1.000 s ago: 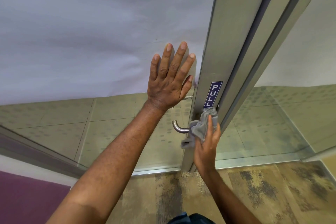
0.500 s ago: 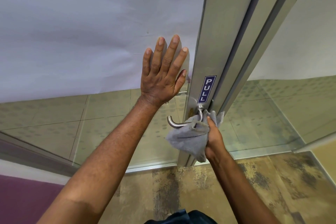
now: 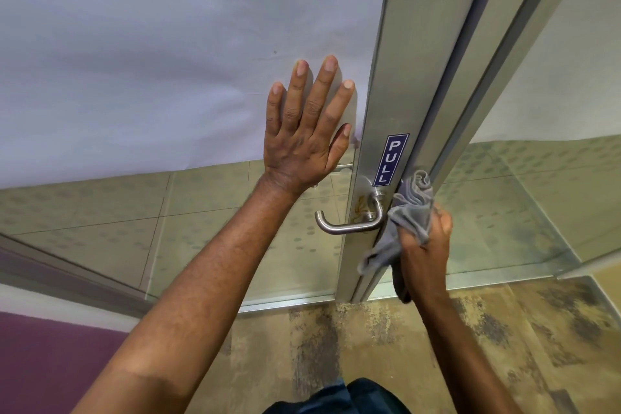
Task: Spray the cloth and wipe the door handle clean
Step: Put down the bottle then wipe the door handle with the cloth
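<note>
Head view: right hand (image 3: 424, 247) grips cloth (image 3: 412, 212) (grey) beside door handle (image 3: 349, 227).

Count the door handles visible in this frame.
2. One door handle is on the metal door frame, beside the cloth. A second handle, mostly hidden, shows behind the glass beside the left hand.

1. Just left of the right hand (image 3: 425, 245), the door handle (image 3: 349, 227) is brushed, satin metal.
2. That hand grips a soft, matt grey cloth (image 3: 411, 212).
3. Under the left hand (image 3: 304, 141), the door panel (image 3: 151, 60) is frosted, matt.
4. Between the hands, the door frame (image 3: 420, 60) is smooth brushed metal.
</note>
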Demonstrator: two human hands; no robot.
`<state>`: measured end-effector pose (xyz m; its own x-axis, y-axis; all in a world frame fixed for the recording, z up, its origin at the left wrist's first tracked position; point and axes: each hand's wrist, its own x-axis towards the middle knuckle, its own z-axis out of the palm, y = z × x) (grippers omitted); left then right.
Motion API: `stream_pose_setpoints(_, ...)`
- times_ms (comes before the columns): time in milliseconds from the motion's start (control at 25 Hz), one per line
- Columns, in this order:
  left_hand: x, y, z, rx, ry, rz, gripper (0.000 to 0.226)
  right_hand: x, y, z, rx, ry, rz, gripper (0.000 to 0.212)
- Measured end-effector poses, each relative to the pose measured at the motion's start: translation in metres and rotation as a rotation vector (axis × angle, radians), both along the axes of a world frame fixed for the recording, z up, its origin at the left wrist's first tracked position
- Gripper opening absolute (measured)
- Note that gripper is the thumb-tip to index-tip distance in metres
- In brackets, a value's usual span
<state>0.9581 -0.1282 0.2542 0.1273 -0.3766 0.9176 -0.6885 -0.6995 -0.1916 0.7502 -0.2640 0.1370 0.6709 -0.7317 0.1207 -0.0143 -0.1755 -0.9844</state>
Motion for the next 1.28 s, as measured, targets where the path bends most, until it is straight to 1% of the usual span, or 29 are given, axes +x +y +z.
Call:
stream_pose_setpoints(40, 0.000, 0.000, 0.000, -0.004, -0.002, 0.001, 0.057, 0.008, -0.002, -0.007, -0.120, 0.023, 0.017, 0.058)
stream_pose_setpoints(160, 0.000, -0.001, 0.000, -0.025, -0.011, 0.004, 0.057, 0.022, -0.002, -0.042, -0.484, 0.167, -0.008, 0.072)
stream_pose_setpoints(200, 0.001, -0.001, 0.000, -0.025, -0.013, 0.007, 0.057, 0.025, -0.001, -0.053, -0.534, 0.186, -0.045, 0.074)
stream_pose_setpoints(280, 0.004, -0.001, -0.001, -0.030, -0.018, 0.007, 0.058, 0.032, -0.003, -0.070, -0.527, 0.176, -0.087, 0.076)
stream_pose_setpoints(320, 0.004, -0.001, -0.001, -0.035, -0.013, 0.000, 0.059, 0.036, -0.005, -0.075, -0.528, 0.173, -0.094, 0.073)
stream_pose_setpoints(400, 0.003, -0.002, -0.003, -0.036, -0.020, 0.004, 0.059, 0.039, -0.006, -0.083, -0.460, 0.133, -0.093, 0.063)
stream_pose_setpoints(440, 0.003, -0.002, -0.004, -0.036, -0.026, 0.009, 0.059, 0.040, -0.006, -0.087, -0.372, 0.102, -0.085, 0.058)
stream_pose_setpoints(520, 0.002, -0.002, -0.004, -0.037, -0.020, 0.005, 0.059, 0.039, -0.006, -0.096, -0.298, 0.099, -0.090, 0.054)
stream_pose_setpoints(600, 0.002, -0.002, -0.003, -0.036, -0.016, 0.006, 0.058, 0.034, -0.001, -0.115, -0.325, 0.185, -0.084, 0.060)
stream_pose_setpoints(640, 0.001, -0.002, -0.004, -0.035, -0.010, 0.008, 0.058, 0.029, 0.002, -0.127, -0.283, 0.235, -0.051, 0.064)
stream_pose_setpoints(680, 0.001, -0.002, -0.004, -0.030, -0.010, 0.018, 0.058, 0.024, 0.005, -0.138, -0.164, 0.276, -0.010, 0.063)
stream_pose_setpoints(760, 0.002, -0.002, -0.003, -0.032, -0.007, 0.023, 0.057, 0.015, 0.011, -0.152, 0.108, 0.365, 0.009, 0.049)
stream_pose_setpoints(800, 0.002, -0.001, -0.003, -0.035, -0.001, 0.019, 0.057, 0.013, 0.011, -0.154, 0.194, 0.406, -0.037, 0.042)
stream_pose_setpoints(840, 0.002, -0.001, -0.003, -0.035, 0.002, 0.021, 0.057, 0.012, 0.012, -0.153, 0.225, 0.428, -0.081, 0.037)
stream_pose_setpoints(880, 0.002, -0.002, -0.003, -0.033, -0.002, 0.027, 0.056, 0.014, 0.013, -0.147, 0.184, 0.430, -0.106, 0.034)
stream_pose_setpoints(960, 0.002, -0.002, -0.003, -0.039, 0.003, 0.028, 0.055, 0.019, 0.010, -0.131, 0.029, 0.393, -0.111, 0.031)
stream_pose_setpoints(1000, 0.002, -0.003, -0.003, -0.040, 0.002, 0.028, 0.055, 0.022, 0.008, -0.122, -0.009, 0.351, -0.122, 0.030)
stream_pose_setpoints(1120, 0.002, -0.002, -0.004, -0.044, 0.003, 0.034, 0.055, 0.032, 0.003, -0.090, -0.032, 0.169, -0.156, 0.030)
stream_pose_setpoints(1200, 0.003, -0.002, -0.005, -0.043, 0.005, 0.028, 0.055, 0.040, 0.000, -0.067, -0.112, 0.045, -0.173, 0.037)
stream_pose_setpoints(1280, 0.004, -0.002, -0.005, -0.039, 0.001, 0.032, 0.055, 0.048, -0.004, -0.053, -0.287, -0.055, -0.172, 0.045)
